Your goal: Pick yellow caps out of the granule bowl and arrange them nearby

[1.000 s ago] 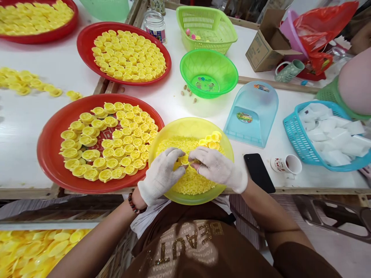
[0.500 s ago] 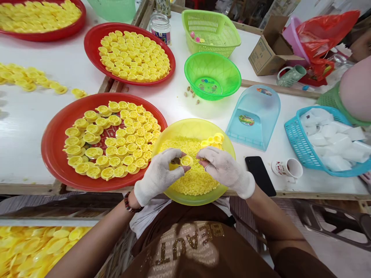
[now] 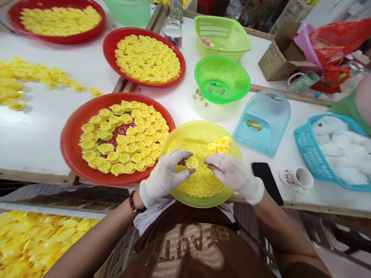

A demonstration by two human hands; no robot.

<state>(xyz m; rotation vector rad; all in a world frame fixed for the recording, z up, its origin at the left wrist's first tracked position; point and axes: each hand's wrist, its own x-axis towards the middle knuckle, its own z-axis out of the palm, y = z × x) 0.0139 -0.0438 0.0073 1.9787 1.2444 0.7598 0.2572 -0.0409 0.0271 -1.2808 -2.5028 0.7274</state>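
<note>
Over the bowl (image 3: 199, 127), left hand (image 3: 164, 173) pinches the cup (image 3: 191, 163), likely light, stiff, best rim-held; right hand (image 3: 233, 174) apart, its grip unclear.

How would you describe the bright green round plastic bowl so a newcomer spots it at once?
Find the translucent yellow plastic basin at the near edge of the white table. Beyond it, slightly right, stands the bright green plastic bowl. Unlike the paler rectangular slotted plastic basket behind, it is round, with a colourful print inside.
</note>
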